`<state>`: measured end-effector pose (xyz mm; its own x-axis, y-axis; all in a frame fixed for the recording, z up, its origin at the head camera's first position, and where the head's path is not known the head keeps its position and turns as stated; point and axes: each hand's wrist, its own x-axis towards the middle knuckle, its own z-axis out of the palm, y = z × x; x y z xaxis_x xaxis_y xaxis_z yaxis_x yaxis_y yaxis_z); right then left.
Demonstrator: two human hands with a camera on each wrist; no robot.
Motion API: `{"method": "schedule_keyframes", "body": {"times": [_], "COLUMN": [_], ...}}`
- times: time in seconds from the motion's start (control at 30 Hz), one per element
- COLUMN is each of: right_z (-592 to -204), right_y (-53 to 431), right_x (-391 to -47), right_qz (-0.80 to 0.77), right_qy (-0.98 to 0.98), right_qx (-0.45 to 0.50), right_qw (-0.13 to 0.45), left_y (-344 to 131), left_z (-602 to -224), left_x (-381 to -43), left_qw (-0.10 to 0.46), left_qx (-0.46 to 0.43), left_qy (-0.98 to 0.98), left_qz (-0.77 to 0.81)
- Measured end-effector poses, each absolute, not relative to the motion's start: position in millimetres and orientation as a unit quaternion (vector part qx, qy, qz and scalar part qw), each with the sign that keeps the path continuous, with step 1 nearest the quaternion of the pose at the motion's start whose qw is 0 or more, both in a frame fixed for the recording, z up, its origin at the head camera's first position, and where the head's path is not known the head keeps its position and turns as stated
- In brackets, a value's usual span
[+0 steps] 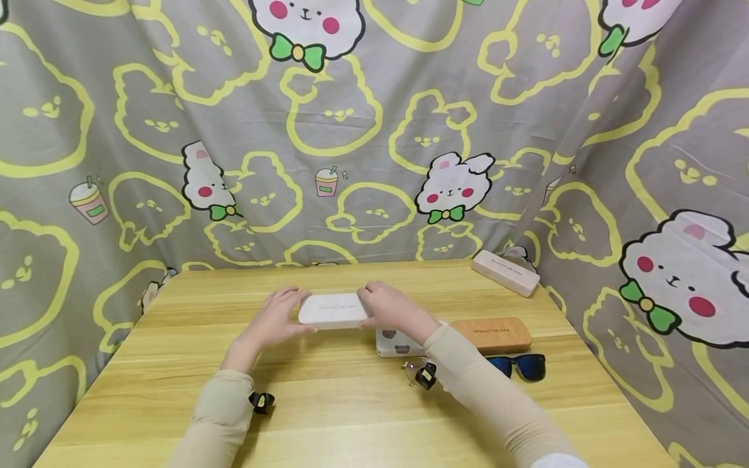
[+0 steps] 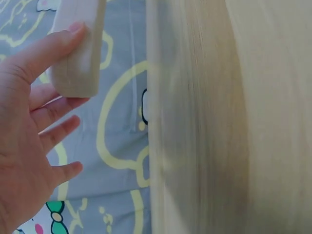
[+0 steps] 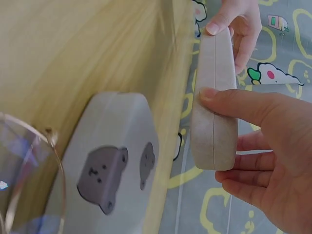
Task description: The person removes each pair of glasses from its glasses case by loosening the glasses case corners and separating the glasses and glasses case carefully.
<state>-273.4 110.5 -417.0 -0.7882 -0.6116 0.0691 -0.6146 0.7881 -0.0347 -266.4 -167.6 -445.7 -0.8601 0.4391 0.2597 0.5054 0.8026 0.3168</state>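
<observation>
A whitish glasses case (image 1: 332, 312) is held above the table between two hands, its lid closed. My left hand (image 1: 276, 318) pinches the left end, with the thumb on the near side; in the left wrist view its lower fingers stand spread apart. At the other end my right hand (image 1: 393, 308) grips the case, thumb across the edge with the seam (image 3: 214, 112) and fingers behind. Below the right forearm lies a white case with bear faces (image 1: 401, 344), partly covered by the arm. Thin-rimmed glasses (image 3: 59, 170) rest in front of that case.
An orange glasses case (image 1: 494, 334) lies right of the bear case. Dark sunglasses with blue lenses (image 1: 530, 368) sit in front of it. A pale pink case (image 1: 506, 273) is at the table's back right corner. Patterned curtain (image 1: 363, 130) hangs behind and beside the wooden table (image 1: 328, 403).
</observation>
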Motion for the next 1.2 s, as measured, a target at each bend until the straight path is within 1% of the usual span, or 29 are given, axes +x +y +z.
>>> {"method": "schedule_keyframes", "body": {"times": [0.27,0.53,0.9,1.2], "right_z": [-422.1,-430.9,-442.8,-450.8], "right_y": [103.5,100.8,101.8,103.5], "right_x": [-265.8,-261.9,-259.5,-256.7], "right_qz": [0.025,0.021,0.023,0.028], "right_qy": [-0.948,-0.948,-0.951,-0.949], "right_qx": [0.317,0.319,0.307,0.313], "right_qw": [0.007,0.004,-0.012,-0.013], "left_y": [-170.1,-168.5,-166.2,-163.0], "left_z": [-452.2,-459.5,-463.6,-465.8], "left_x": [-257.5,-251.5,-250.5,-250.6], "left_qw": [0.055,0.029,0.002,-0.016], "left_qx": [-0.219,-0.201,-0.2,-0.209], "left_qy": [-0.948,-0.947,-0.95,-0.949], "left_qz": [-0.223,-0.247,-0.239,-0.238]}}
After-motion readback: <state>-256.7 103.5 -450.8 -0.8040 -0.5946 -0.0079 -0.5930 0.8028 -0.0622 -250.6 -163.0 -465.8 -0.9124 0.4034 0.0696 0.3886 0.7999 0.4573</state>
